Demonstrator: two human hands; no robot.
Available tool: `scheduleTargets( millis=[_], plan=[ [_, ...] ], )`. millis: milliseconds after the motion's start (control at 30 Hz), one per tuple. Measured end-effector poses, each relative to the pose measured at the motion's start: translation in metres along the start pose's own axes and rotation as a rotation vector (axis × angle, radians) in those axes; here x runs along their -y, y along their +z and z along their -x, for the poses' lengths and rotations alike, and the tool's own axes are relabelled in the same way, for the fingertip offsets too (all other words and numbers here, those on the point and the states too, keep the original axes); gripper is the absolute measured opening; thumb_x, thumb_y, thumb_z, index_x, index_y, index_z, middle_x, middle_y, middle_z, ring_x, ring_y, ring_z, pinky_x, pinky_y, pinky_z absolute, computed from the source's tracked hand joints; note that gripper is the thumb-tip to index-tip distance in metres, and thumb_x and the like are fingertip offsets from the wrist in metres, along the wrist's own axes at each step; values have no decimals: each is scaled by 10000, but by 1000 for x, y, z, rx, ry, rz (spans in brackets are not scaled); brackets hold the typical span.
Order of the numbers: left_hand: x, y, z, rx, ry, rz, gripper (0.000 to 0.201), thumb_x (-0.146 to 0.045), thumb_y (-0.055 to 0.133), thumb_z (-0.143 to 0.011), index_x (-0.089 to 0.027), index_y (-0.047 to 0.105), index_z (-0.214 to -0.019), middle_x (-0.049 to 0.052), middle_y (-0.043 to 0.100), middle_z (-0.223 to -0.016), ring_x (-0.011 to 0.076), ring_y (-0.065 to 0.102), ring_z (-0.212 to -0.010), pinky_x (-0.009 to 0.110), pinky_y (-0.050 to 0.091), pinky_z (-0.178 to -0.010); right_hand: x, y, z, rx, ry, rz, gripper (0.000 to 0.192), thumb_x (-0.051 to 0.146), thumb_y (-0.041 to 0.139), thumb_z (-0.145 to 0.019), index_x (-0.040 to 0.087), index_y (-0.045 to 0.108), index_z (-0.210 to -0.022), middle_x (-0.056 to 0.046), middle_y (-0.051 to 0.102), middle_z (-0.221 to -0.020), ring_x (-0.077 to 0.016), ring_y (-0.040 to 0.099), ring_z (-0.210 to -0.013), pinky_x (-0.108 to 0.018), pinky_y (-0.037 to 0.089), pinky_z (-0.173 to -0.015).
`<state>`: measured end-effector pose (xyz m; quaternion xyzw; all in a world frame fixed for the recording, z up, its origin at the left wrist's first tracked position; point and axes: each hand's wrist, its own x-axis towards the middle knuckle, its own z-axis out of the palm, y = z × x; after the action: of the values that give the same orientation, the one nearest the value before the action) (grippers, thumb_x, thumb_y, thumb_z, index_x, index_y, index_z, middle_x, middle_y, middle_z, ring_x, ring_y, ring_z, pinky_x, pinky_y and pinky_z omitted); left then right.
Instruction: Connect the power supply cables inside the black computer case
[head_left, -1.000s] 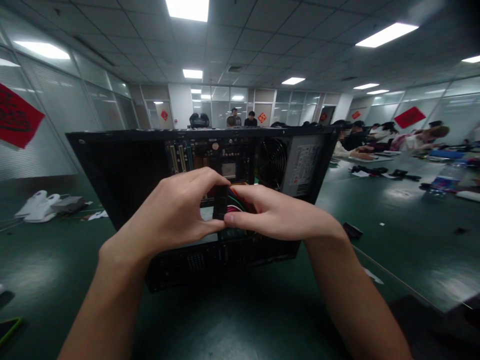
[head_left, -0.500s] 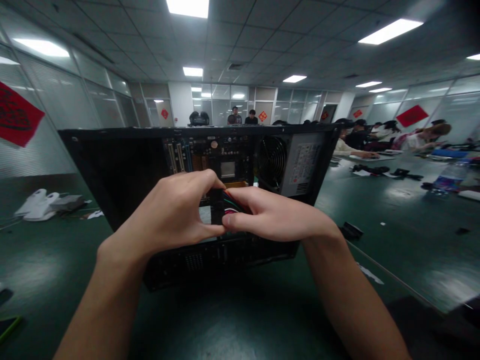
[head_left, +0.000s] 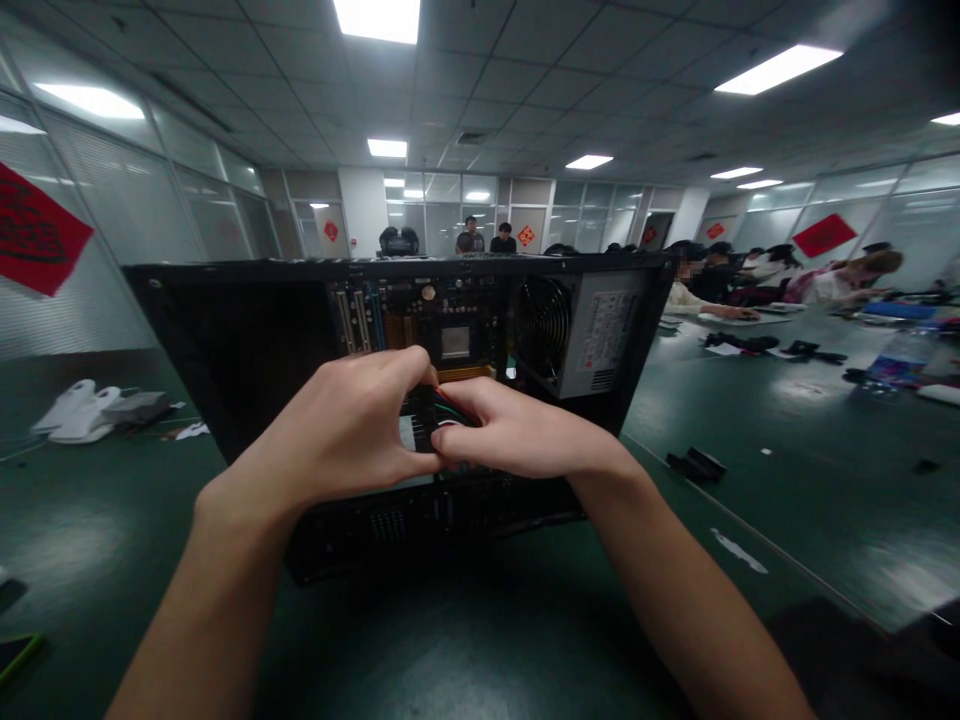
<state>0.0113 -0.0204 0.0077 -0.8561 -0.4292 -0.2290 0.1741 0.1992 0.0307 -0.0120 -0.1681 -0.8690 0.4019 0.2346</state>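
Note:
A black computer case [head_left: 199,310] stands open in front of me. Inside it are a motherboard [head_left: 409,297], a dark round fan [head_left: 541,322] and a silver power supply [head_left: 611,335] with a printed label. In front of the board, thumb and fingers of my left hand [head_left: 349,425] pinch a black multi-pin power connector [head_left: 424,425] across its ends. Closed round the coloured wires [head_left: 450,408] at the connector's right side is my right hand [head_left: 525,430], its thumb touching the connector. The right fingertips are hidden.
White plastic items and a grey box [head_left: 135,405] lie on the green table [head_left: 465,640] at left. On the right are a black bracket-like piece [head_left: 696,465], a paper scrap [head_left: 739,550] and a plastic bottle [head_left: 904,360]. People sit at tables beyond.
My right hand has shifted slightly left with the wires, and the connector has moved left a little, farther into my left hand's grip. The view has shifted slightly.

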Motion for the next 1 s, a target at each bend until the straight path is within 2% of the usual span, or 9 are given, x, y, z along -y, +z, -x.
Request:
scheduleTargets(
  millis=[400,633,833,1000],
  plan=[
    [4,3,0,-15,-4,43,361,-390,669,-715,-197,601,-1014,61,714,-955,224,684,-830,305,516,-690,0,2,-1,-31,-24,14,131,208,522,-779,162,574,-890,18,556,-794,-147,504,-739,-244,399,-630],
    [10,3,1,-4,-5,65,388,-355,684,-721,-189,611,-1064,71,721,-1007,238,693,-883,318,529,-716,-4,3,-4,-94,-36,51,91,211,507,-788,163,569,-834,17,551,-764,-138,500,-723,-239,398,-626],
    [14,6,0,-14,18,32,399,-307,661,-752,-195,598,-1130,81,724,-1070,245,698,-944,319,543,-754,-8,3,-8,-150,-33,61,128,241,521,-791,160,586,-866,14,576,-768,-139,521,-706,-239,391,-602],
    [18,13,-3,-20,24,21,404,-278,630,-770,-197,591,-1164,88,726,-1081,248,704,-948,319,556,-774,-17,1,-12,-231,-81,177,148,239,542,-817,146,623,-898,-7,629,-827,-176,577,-810,-259,432,-703]
  ],
)
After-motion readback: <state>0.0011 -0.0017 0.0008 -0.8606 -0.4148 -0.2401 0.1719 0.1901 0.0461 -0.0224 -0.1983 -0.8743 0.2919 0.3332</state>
